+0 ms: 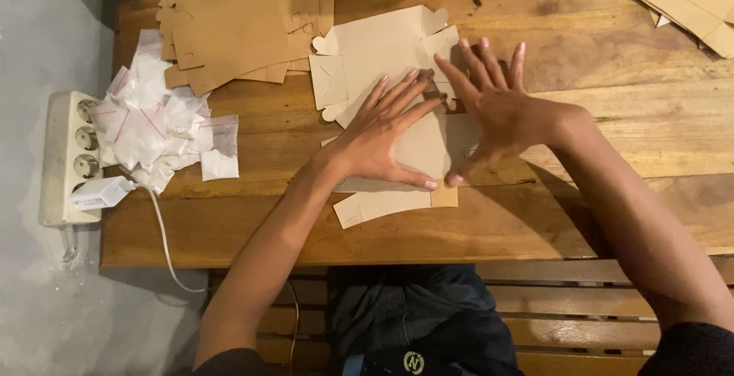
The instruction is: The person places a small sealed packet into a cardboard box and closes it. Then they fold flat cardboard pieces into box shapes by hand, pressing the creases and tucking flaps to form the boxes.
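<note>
Head view: both hands (pixel 382 135) (pixel 497 105) flat, grip released, on box blank (pixel 382 47); plastic bags (pixel 157 124) left, cardboard stack (pixel 229 17) behind.

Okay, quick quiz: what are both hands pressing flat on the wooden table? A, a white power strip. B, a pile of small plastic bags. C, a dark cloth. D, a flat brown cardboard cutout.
D: the left hand and right hand lie spread, palms down, on the cardboard cutout, while the plastic bags and power strip sit untouched further left.
</note>
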